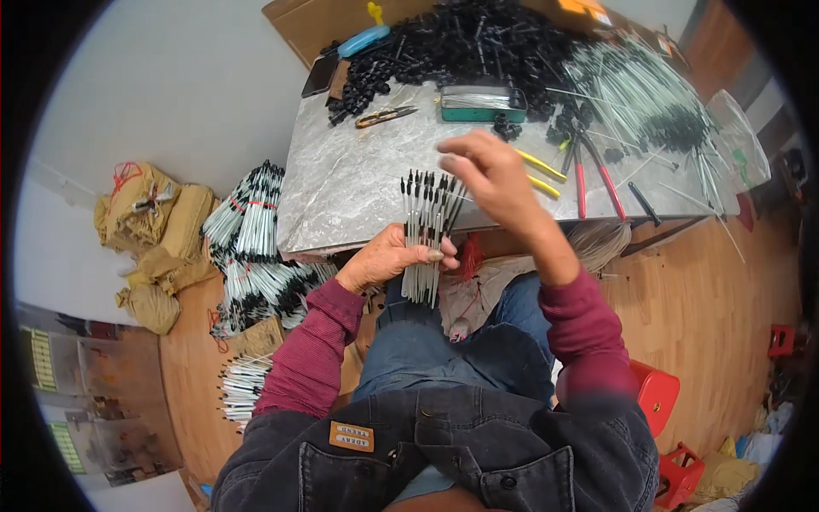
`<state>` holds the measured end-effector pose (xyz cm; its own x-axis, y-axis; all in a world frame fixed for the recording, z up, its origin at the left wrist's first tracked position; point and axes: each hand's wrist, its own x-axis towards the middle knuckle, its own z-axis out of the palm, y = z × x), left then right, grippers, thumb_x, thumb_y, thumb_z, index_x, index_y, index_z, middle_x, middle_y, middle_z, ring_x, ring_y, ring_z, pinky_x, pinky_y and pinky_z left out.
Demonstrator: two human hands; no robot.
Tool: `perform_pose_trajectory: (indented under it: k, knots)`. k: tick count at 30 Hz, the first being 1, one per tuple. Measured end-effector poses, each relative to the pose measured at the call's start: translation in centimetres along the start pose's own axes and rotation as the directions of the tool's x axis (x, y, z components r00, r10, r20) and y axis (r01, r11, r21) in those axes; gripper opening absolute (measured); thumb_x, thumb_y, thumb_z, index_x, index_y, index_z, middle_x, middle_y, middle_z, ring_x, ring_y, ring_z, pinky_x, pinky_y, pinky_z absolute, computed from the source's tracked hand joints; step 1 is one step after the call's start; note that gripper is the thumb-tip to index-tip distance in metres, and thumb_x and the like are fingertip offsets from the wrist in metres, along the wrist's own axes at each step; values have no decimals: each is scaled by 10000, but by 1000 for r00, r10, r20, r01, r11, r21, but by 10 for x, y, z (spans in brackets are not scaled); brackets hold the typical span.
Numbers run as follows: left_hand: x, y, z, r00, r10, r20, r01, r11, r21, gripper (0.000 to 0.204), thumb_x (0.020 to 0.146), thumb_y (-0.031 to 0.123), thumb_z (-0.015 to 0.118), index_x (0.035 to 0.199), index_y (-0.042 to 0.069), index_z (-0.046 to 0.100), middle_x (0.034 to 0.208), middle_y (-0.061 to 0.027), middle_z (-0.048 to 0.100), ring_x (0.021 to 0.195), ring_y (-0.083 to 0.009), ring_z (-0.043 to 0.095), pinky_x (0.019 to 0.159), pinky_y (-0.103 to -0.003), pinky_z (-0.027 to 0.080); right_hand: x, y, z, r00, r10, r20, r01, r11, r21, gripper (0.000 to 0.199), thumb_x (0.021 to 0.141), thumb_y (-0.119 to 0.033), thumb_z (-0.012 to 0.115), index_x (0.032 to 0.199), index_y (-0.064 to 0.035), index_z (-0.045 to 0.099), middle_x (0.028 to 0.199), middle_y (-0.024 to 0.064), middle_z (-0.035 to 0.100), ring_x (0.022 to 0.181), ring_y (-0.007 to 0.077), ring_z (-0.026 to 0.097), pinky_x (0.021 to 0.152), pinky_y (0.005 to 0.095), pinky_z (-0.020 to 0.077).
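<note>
My left hand (388,258) is wrapped round a bundle of thin pale rods (421,277) with black tips, its thumb across the front. The bundle stands roughly upright over my lap at the table's front edge, tips at the top. Just above and right of those tips, my right hand (499,177) is raised with bent fingers. Its fingertips are blurred, so whether they pinch anything cannot be made out. Behind it on the table lies a green tin (484,113) of thin pale wires. Yellow-handled pliers (543,175) lie beside my right hand.
Black plastic parts (478,43) are heaped at the back of the grey table (328,183). Loose rods (640,94) pile at the right, near red-handled pliers (597,175). Black-and-orange snips (386,117) lie at left. Tied bundles (256,218) and yellow sacks (158,218) stand on the floor.
</note>
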<state>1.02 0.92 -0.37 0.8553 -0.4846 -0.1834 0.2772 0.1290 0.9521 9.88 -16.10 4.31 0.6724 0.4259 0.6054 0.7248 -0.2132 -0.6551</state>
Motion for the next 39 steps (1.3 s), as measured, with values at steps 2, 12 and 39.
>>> perform_pose_trajectory:
  k: [2,12,39]
  knots:
    - [0,-1,-1,999,36,-15,-36,999,-16,185,789,88,542,941,-16,564,847,-93,617,826,-157,592,752,-250,449,-2,1,-9,998,57,38,-58,998,34,94,741,-67,568,813,-11,592,685,76,551,607,178,543,547,274,410]
    - [15,-8,3,992,99,-79,-103,993,-55,196,783,101,564,939,-16,544,866,-98,598,849,-190,592,766,-292,461,-6,42,-7,944,328,-17,-310,907,283,135,758,-84,543,862,-24,604,777,88,593,701,159,554,621,231,427]
    - [-19,-55,1,711,196,-676,-6,962,273,287,728,150,637,970,18,558,907,-69,572,890,-164,513,777,-302,375,14,58,82,895,39,445,248,785,-567,575,811,-500,355,1241,-118,355,1308,140,287,1217,374,196,886,654,128]
